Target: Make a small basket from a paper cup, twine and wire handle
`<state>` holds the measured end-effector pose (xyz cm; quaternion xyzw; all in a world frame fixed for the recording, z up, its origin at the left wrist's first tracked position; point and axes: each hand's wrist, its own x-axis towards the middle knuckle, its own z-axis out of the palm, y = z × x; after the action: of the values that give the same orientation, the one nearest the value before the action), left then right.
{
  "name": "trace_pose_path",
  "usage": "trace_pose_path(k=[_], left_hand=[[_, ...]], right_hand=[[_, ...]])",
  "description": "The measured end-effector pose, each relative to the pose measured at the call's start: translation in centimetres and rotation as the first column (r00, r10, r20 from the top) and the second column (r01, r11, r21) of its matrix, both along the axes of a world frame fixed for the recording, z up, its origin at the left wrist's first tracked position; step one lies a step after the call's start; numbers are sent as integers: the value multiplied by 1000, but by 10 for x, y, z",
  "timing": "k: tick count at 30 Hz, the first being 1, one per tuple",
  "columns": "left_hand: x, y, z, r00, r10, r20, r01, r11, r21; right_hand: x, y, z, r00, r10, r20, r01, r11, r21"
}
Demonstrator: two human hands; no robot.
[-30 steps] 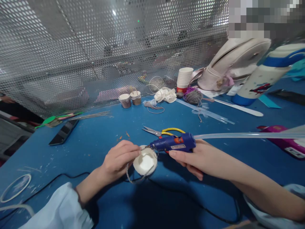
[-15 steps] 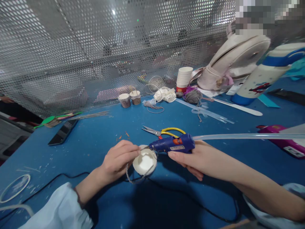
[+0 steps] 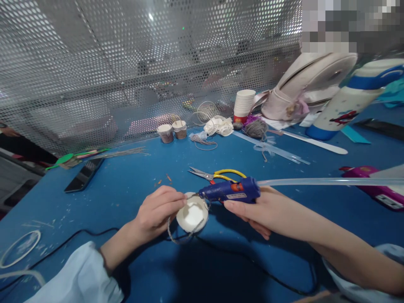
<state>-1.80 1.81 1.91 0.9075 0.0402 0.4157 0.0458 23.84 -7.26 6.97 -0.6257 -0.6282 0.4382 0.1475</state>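
My right hand (image 3: 252, 208) is wrapped round a blue hot glue gun (image 3: 229, 190) with a long clear glue stick (image 3: 315, 182) running out of its back. The gun's nozzle touches or hovers just over the rim of a small white paper cup (image 3: 193, 214); I cannot tell which. At the cup's left side, my left hand (image 3: 162, 208) is closed, its fingertips pinching at the rim. A grey yarn strand (image 3: 172, 233) loops from those fingers round the cup's near side. Yellow-handled scissors (image 3: 217, 173) lie open just behind the gun.
A black cord (image 3: 252, 265) crosses the near tabletop. Two wrapped cups (image 3: 166, 133), a cup stack (image 3: 244, 105), grey yarn (image 3: 256, 128) and clear glue sticks (image 3: 274, 147) lie at the back. A bottle (image 3: 347, 101) and magenta tool (image 3: 372, 187) are right; a phone (image 3: 83, 174) is left.
The glue gun has shifted very slightly to the right. Both hands keep nearly the same pose at the cup.
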Motion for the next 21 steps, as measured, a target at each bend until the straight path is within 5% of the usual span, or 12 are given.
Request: trace_pose_path(k=[21], left_hand=[[0, -1, -1, 1000, 16, 18, -16, 1000, -11]], right_hand=[[0, 1, 1, 999, 9, -34, -9, 1000, -13]])
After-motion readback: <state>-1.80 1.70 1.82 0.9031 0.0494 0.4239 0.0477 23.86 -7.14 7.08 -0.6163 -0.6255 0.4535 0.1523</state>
